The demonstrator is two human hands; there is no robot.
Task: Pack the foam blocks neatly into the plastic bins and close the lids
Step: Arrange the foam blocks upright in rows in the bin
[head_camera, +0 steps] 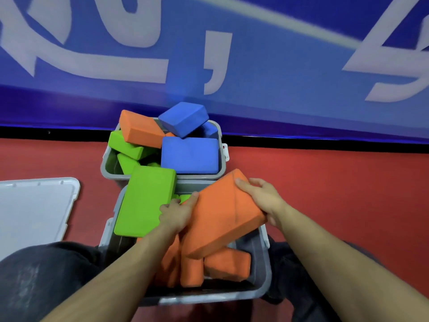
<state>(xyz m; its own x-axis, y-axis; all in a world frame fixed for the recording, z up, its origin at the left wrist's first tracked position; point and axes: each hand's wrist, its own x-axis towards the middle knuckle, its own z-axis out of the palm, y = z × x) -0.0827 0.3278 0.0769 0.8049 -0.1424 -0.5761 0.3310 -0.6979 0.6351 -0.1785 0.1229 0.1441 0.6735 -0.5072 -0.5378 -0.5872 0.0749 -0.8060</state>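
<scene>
Between the two forearms, nearest the person, a grey plastic bin (264, 275) was seen, with several orange foam blocks (227, 266) lying loosely tumbled in its bottom. Over that bin a large orange block (220, 214) was held tilted, one corner raised toward the far side. The right hand (260, 196) was clamped on its upper right edge, fingers curled over the top corner and the thumb apparently underneath, though that side was hidden. The left hand (176, 212) was pressed against the block's left face, its fingers lying at the seam with a green block (144, 203) just beside it; whether the green one was also gripped could not be told. The green block was propped on the bin's far left rim.

The foam was judged light and slightly yielding, with a matte, grippy skin, so that a hold across opposite long edges would probably serve best and little squeeze would be needed.

To the left of the left hand, well apart, a white lid (34, 212) lay flat on the red floor (348, 182). Beyond both hands a second grey bin (106, 163) stood touching the first, heaped untidily with green, orange and blue blocks (189, 154), some rising above its rim. Behind it a blue banner (278, 89) was seen.
</scene>
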